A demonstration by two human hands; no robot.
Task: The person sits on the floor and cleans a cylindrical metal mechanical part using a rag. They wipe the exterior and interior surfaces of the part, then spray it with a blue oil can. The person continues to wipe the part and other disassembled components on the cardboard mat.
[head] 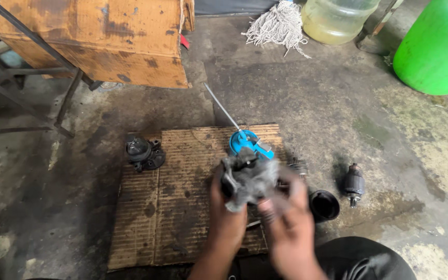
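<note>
Item: grey metal housing [247, 179], clasped by my left hand [227, 218] above the cardboard sheet's [182, 207] right edge; my right hand [289, 228] is blurred, grip undeterminable.

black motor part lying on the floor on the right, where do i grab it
Probably around the wide dark body of the black motor part, coming from above. It lies on the concrete floor with its narrow shaft end toward the person; the body is its thickest part and nothing touches it.

Both hands, left hand [227, 215] and right hand [291, 228], grip a grimy grey metal housing [247, 179] over worn cardboard [172, 207], blue oil can [250, 143] just behind.
</note>
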